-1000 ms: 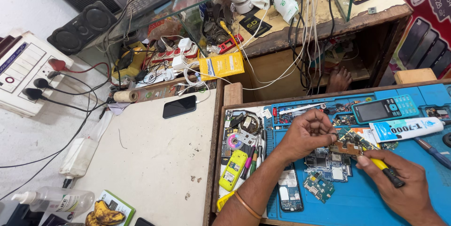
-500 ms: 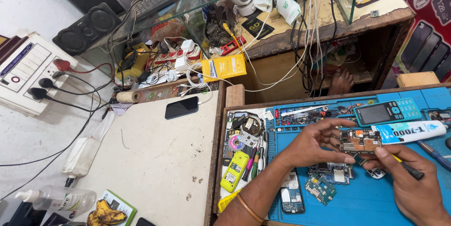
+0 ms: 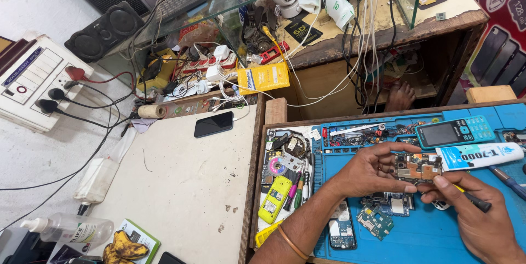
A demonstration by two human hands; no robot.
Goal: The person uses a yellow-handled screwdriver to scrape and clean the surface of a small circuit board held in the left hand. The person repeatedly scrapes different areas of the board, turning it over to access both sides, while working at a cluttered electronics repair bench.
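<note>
My left hand (image 3: 368, 172) holds a small brown phone circuit board (image 3: 417, 166) by its edges above the blue repair mat (image 3: 427, 231). My right hand (image 3: 478, 219) grips a screwdriver with a yellow and black handle (image 3: 470, 198), its tip end hidden under my fingers by the board's lower right edge. Other circuit boards (image 3: 378, 221) and a phone body (image 3: 342, 230) lie on the mat just below the hands.
A teal keypad phone (image 3: 455, 131) and a white glue tube (image 3: 482, 155) lie at the mat's top right. A parts tray (image 3: 285, 182) holds a yellow phone and tools. A black smartphone (image 3: 213, 124) lies on the white tabletop; cables, a power strip and a speaker crowd the back.
The camera view has shifted a little. My left hand has lifted the circuit board and turned it, and my right hand has brought the screwdriver closer to the board.
</note>
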